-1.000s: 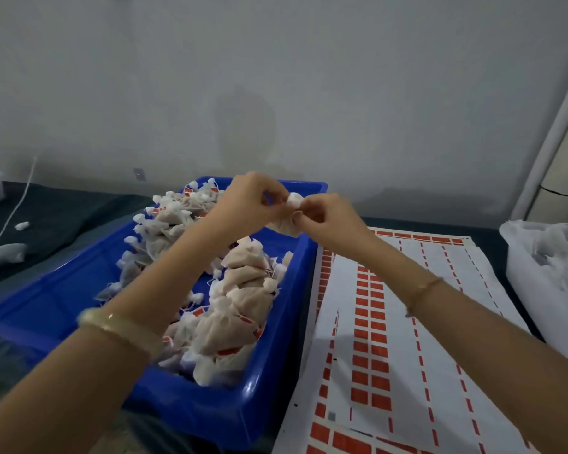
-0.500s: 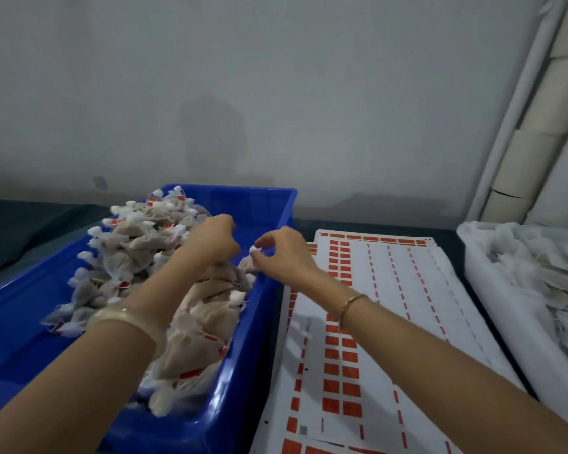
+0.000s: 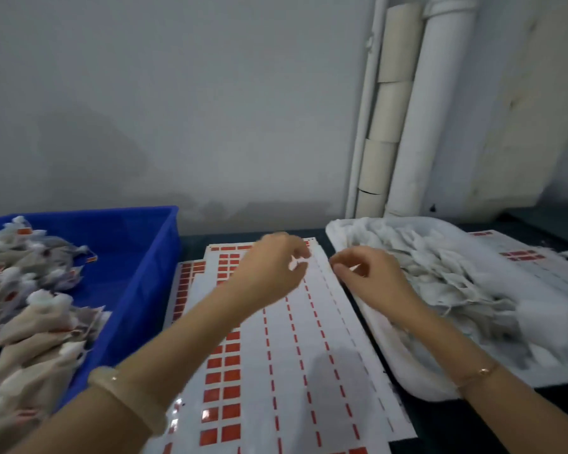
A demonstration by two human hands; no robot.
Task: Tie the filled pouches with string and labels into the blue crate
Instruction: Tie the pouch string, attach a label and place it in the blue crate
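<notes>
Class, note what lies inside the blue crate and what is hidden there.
Inside the blue crate lies a heap of tied pouches with red labels. Bare blue shows at the far end. Whatever sits beneath the heap is covered.

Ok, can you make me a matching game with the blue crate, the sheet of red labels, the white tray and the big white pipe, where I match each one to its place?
Things:
1. blue crate
2. label sheet
3. white tray
4. white pipe

Places:
A. in the middle, lying flat
B. at the back, standing upright
C. on the left
D. on the right, low down

Right pairs: 1-C, 2-A, 3-D, 4-B.
</notes>
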